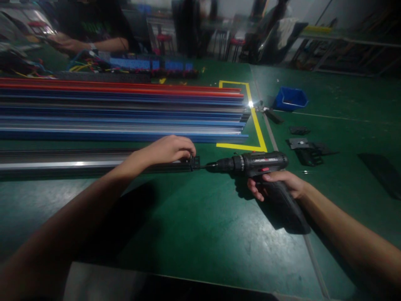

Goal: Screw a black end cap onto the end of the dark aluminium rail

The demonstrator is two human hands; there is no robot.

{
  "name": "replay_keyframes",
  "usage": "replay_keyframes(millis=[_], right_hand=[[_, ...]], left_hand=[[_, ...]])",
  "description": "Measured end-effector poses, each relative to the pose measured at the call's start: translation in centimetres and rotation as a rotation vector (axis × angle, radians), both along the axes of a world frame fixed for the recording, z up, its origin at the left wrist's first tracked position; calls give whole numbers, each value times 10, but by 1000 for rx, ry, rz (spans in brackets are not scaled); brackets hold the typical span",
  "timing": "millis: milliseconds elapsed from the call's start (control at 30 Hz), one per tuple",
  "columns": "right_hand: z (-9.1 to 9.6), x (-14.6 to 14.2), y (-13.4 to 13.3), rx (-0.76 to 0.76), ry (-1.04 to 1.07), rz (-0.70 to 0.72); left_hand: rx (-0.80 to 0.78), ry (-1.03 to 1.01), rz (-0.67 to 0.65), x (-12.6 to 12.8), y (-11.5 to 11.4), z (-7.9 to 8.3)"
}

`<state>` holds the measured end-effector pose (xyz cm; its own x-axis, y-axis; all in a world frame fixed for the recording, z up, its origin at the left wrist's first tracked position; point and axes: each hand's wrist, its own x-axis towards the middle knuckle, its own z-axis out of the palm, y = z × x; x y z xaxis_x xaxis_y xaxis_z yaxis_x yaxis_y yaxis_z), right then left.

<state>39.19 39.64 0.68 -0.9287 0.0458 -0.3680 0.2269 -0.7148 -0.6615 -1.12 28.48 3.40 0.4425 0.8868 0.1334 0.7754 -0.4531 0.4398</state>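
Observation:
A black cordless drill [265, 163] is gripped by its handle in my right hand [282, 184], its chuck pointing left. The bit reaches the black end cap [195, 162] at the right end of a long metal profile [94, 164]. My left hand [171, 149] lies over that end of the profile, its fingers curled down and closed around the end cap. Whether the bit tip sits in a screw is too small to tell.
Long red and blue profiles [125, 110] lie behind, their ends near yellow tape [258, 129]. At right are a blue bin [291, 99] and several dark plastic parts [308, 150]. Across the table, a person [103, 45] sits by coloured wires [83, 62].

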Motion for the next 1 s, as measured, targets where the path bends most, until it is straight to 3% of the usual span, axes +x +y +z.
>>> replay_keyframes(millis=[1000], right_hand=[[4,-4,-4,-29,32,-27]], left_hand=[[-17,-8,-4,-1,0,0]])
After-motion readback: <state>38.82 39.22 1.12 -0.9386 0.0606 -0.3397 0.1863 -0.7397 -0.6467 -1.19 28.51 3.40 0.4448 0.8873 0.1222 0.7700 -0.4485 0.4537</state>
